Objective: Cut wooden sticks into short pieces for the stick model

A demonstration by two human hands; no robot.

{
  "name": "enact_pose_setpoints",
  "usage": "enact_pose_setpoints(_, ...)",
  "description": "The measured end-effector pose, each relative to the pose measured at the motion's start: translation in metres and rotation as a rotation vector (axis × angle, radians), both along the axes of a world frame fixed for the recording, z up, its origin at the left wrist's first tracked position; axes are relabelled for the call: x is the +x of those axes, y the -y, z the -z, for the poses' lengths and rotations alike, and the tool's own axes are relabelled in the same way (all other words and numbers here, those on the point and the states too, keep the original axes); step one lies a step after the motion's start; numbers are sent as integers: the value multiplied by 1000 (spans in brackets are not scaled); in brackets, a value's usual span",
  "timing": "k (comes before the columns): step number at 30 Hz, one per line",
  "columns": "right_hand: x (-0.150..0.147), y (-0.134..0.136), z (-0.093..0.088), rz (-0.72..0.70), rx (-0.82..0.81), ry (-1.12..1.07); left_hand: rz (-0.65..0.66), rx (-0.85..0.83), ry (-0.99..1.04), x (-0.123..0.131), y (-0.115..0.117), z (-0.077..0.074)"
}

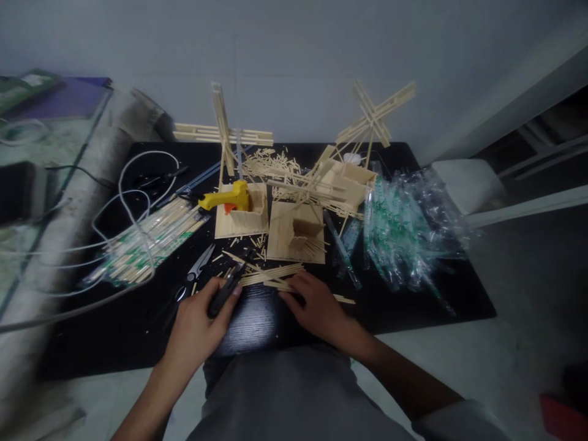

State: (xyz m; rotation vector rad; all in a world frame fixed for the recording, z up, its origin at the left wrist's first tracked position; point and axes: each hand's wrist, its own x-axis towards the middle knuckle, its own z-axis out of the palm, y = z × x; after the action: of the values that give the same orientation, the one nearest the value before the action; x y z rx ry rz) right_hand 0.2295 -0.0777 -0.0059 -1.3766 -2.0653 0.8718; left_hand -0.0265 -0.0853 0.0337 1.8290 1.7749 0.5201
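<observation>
My left hand [199,315] is closed around the black-handled pliers [226,293], whose dark jaws point away from me over loose sticks. Thin wooden sticks [271,275] lie crosswise at the table's front. Bent over their right part is my right hand [316,303], its fingertips closed on the sticks; how many it grips is hidden. Scissors [199,263] lie open to the left of my left hand. Just beyond the sticks are two square wooden bases, a left one [223,228] and a middle one [278,236], each with a stick-built box on top.
A yellow glue gun [225,197] rests on the left base. Stick windmill blades [225,131] and another set [374,116] stand behind. Cut stick pieces [271,164] are heaped at the back. Packaged sticks [151,239], a white cable [131,211] and clear-green plastic wrappers [399,220] flank the work.
</observation>
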Motion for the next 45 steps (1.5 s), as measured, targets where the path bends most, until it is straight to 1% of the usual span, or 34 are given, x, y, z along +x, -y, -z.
enact_pose_setpoints(3, -4, 6, 14, -57, 112, 24, 55, 24, -31, 1, 3, 7)
enact_pose_setpoints(6, -4, 6, 23, -57, 206, 71, 100, 66, -81, 3, 5, 16)
enact_pose_setpoints(9, -2, 3, 24, -43, 260, 63, 142, 55, -92, 4, 6, 21)
enact_pose_setpoints(11, 1, 0, 19, -29, 255, -28, 175, 36, -64, 4, 6, 22)
enact_pose_setpoints(13, 5, -2, 10, -10, 180, -167, 203, 12, -26, 4, 5, 22)
enact_pose_setpoints(16, 10, -5, -8, -28, -58, -345, 228, -37, 4, 5, 5, 22)
enact_pose_setpoints(19, 11, -6, -22, -55, -308, -410, 241, -72, -26, 8, 5, 21)
enact_pose_setpoints(22, 8, -6, -27, 3, -438, -437, 247, -63, -96, 9, 7, 20)
enact_pose_setpoints(26, 1, -4, -25, 66, -492, -443, 278, -44, -150, 10, 8, 19)
enact_pose_setpoints(33, -1, -3, -31, 102, -618, -505, 306, -2, -90, 11, 7, 19)
enact_pose_setpoints(36, -1, -1, -32, 100, -632, -495, 305, 11, -112, 10, 7, 20)
enact_pose_setpoints(40, -2, 0, -31, 96, -624, -458, 245, 7, -144, 6, 3, 18)
enact_pose_setpoints(45, -6, -3, -25, 124, -660, -559, 180, -115, 20, 8, -1, 14)
